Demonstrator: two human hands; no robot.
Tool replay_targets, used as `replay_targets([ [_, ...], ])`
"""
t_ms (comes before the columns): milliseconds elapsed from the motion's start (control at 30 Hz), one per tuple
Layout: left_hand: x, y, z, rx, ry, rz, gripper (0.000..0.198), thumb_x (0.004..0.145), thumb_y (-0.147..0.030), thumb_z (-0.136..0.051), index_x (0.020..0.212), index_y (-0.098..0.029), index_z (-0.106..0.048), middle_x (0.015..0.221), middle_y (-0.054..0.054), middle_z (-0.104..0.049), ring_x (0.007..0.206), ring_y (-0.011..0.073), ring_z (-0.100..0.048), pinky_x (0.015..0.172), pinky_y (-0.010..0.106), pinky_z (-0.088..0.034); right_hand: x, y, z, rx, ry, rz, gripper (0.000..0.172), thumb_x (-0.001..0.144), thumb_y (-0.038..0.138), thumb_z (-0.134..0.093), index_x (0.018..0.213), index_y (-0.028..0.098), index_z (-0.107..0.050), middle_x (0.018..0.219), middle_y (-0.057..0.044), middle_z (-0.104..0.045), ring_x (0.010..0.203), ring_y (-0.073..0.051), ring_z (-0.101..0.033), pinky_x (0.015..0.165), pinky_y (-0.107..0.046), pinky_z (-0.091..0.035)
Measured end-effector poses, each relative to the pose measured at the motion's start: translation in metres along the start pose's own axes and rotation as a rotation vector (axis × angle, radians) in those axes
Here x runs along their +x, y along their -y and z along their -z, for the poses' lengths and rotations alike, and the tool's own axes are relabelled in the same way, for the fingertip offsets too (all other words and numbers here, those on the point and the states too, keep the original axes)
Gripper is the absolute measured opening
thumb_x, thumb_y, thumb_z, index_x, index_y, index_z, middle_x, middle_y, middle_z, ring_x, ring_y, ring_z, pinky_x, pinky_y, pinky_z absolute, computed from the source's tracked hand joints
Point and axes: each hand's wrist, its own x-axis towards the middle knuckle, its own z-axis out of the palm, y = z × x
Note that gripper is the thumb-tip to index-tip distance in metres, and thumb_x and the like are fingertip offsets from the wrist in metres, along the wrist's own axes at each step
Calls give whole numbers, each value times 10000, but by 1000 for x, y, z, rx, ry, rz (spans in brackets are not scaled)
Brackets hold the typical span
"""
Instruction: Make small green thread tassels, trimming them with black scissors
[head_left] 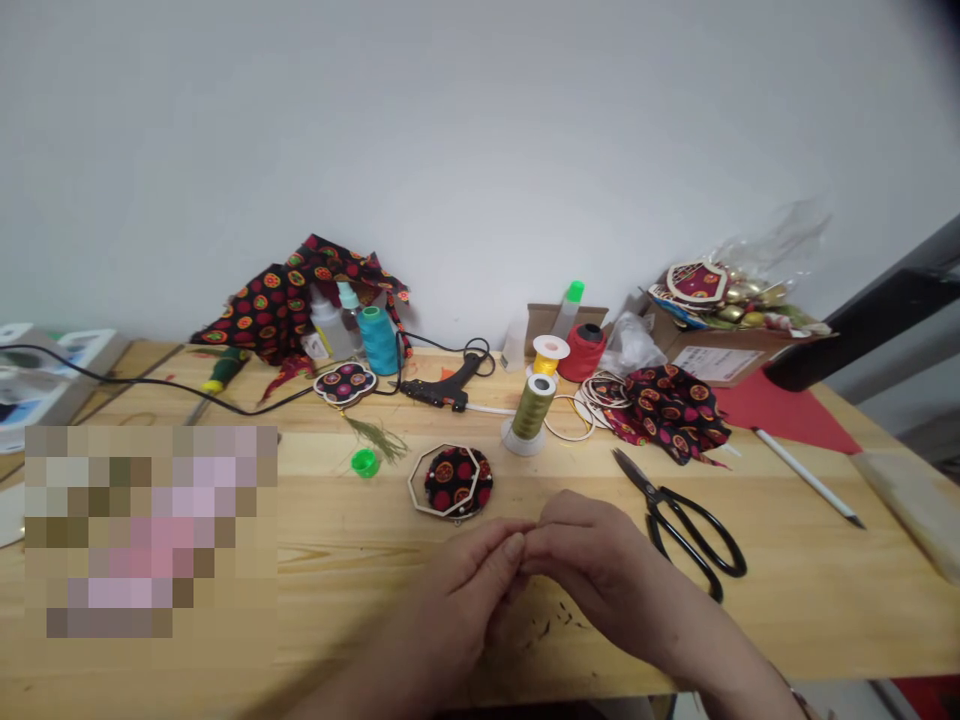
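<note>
Hands are meeting above pale, streaky-grained wooden table (pixel 337 575): left hand (pixel 469 580) is laying its thumb against the fingers of right hand (pixel 600 550), which is arching over from its side. Grip is looking narrow, fingers curling inward; whether anything is sitting inside, cannot tell, since the knuckles are hiding it.

Nearest pieces, just beyond the grip and slightly left: a thin, pale octagonal frame (pixel 413 497) is overlapping a round, dark fabric-covered piece (pixel 459 480), its cloth showing red and orange roundels. Small dark scraps (pixel 566 612) are lying scattered below the grip.

Right of the grip, metal-bladed scissors with black loop handles (pixel 660 495) are resting with blades parted slightly. Straight beyond the grip, an olive thread spool (pixel 533 408) is standing upright on its flared pale base.

Farther out, left: a shallow, bright green plastic cap (pixel 365 463) is lying near a wispy olive tassel (pixel 377 438), which is trailing from a scallop-edged, pale-rimmed fabric piece (pixel 345 383). A black plastic glue gun (pixel 446 385) is lying on its side behind the octagon.

Far right of the grip, crumpled dark patterned cloth (pixel 671 410) is spreading in soft folds.
</note>
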Motion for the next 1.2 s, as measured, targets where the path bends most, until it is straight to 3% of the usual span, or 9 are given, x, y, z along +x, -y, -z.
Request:
replay_targets([
  [200, -2, 9, 2, -209, 9, 147, 269, 835, -404, -585, 947, -201, -722, 520, -94, -335, 421, 73, -216, 357, 169, -187, 2, -11, -2, 25, -61, -41, 184, 908, 220, -528, 835, 202, -696, 721, -27, -624, 698, -147, -575, 614, -248, -427],
  [433, -3, 10, 3, -134, -134, 230, 278, 773, -427, -648, 806, -167, -744, 479, -89, -366, 410, 62, -235, 379, 195, -126, 5, -17, 6, 54, -94, -51, 167, 893, 182, -556, 799, 182, -695, 733, -36, -658, 732, -148, -595, 659, -248, -456],
  [633, -5, -4, 2, -123, -197, 205, 217, 718, -370, -698, 683, -166, -764, 444, -86, -354, 443, 77, -264, 421, 209, -186, 4, -24, 7, 47, -139, -54, 123, 871, 136, -567, 916, 164, -678, 797, -50, -642, 800, -168, -597, 707, -277, -476],
  [767, -6, -4, 3, -144, -201, 181, 199, 733, -347, -684, 646, -185, -760, 427, -85, -365, 463, 88, -286, 476, 210, -255, 4, -26, 5, 5, -202, -49, 240, 859, 85, -554, 1057, 190, -641, 925, -58, -653, 918, -169, -599, 792, -280, -476],
  [1000, -7, 0, 3, -204, -218, 196, 190, 691, -377, -724, 645, -196, -760, 568, -28, -611, 627, 133, -495, 600, 203, -365, 18, -24, 7, -41, -379, 21, 211, 873, 64, -524, 1008, 162, -654, 934, -74, -660, 876, -146, -609, 771, -253, -481],
  [1067, -8, -2, 3, -227, -243, 193, 212, 657, -403, -746, 660, -192, -768, 496, -43, -565, 539, 114, -456, 534, 195, -347, 24, -23, 9, -54, -405, 34, 198, 879, 72, -523, 990, 158, -662, 922, -78, -667, 863, -147, -613, 762, -254, -485],
  [1200, -10, -6, 2, -282, -246, 217, 298, 590, -466, -783, 652, -175, -772, 355, -103, -346, 373, 57, -227, 379, 186, -181, 39, -22, 13, -74, -461, 69, 154, 878, 98, -539, 921, 151, -677, 899, -85, -680, 847, -159, -617, 756, -276, -493],
])
